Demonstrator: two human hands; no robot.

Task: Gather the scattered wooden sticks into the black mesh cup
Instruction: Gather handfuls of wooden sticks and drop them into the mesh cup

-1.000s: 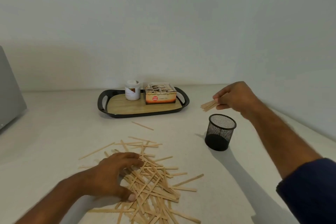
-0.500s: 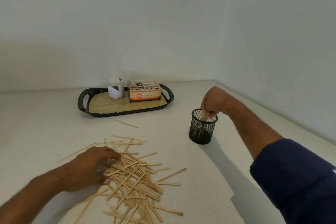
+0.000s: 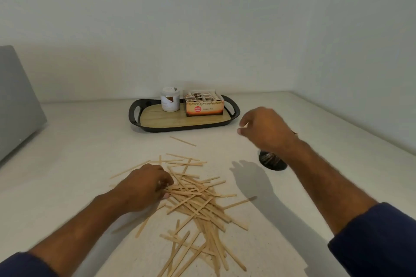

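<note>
A loose pile of thin wooden sticks (image 3: 198, 202) lies scattered on the white table (image 3: 90, 153) in front of me. My left hand (image 3: 144, 186) rests on the pile's left edge, fingers curled over some sticks. The black mesh cup (image 3: 271, 161) stands to the right, mostly hidden behind my right wrist, with sticks visible through its mesh. My right hand (image 3: 263, 130) hovers above and left of the cup, fingers loosely apart and holding nothing. One stick (image 3: 182, 141) lies apart near the tray.
A black tray (image 3: 135, 117) with a wooden floor sits at the back, carrying a white jar (image 3: 170, 99) and an orange box of sachets (image 3: 204, 103). A grey object (image 3: 15, 101) stands at the far left. Walls meet in the corner at the right.
My right hand dropped its sticks into the cup, then lifted out and moved left, now holding nothing. My left hand stayed on the pile. The camera view shifted.
</note>
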